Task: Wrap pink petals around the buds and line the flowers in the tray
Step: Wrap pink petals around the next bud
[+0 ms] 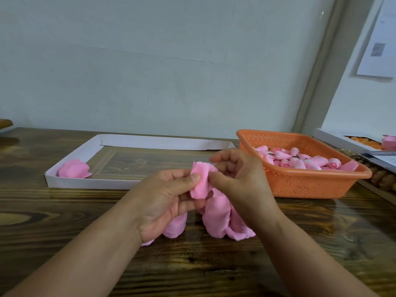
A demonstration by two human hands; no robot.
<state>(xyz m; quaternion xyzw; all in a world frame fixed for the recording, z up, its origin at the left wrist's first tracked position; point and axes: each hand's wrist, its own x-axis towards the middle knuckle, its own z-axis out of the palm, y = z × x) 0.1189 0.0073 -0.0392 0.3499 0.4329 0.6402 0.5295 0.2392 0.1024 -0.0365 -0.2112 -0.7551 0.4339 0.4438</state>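
Above the table's middle I hold a pink petal [201, 181] between both hands. My left hand [169, 200] pinches it with thumb and curled fingers; my right hand [240, 181] pinches its right edge. Any bud inside the petal is hidden. A heap of loose pink petals [218, 219] lies on the table under my hands. One finished pink flower [74, 168] lies in the near left corner of the white cardboard tray [150, 142]. An orange perforated basket [310, 183] at the right holds several pink buds [300, 160].
The dark wooden table [64, 211] runs to a pale wall behind the tray. At the far right stand a white box [334, 137] with orange pieces, a stack of pink petals [389, 141] and a brown textured object [383, 179].
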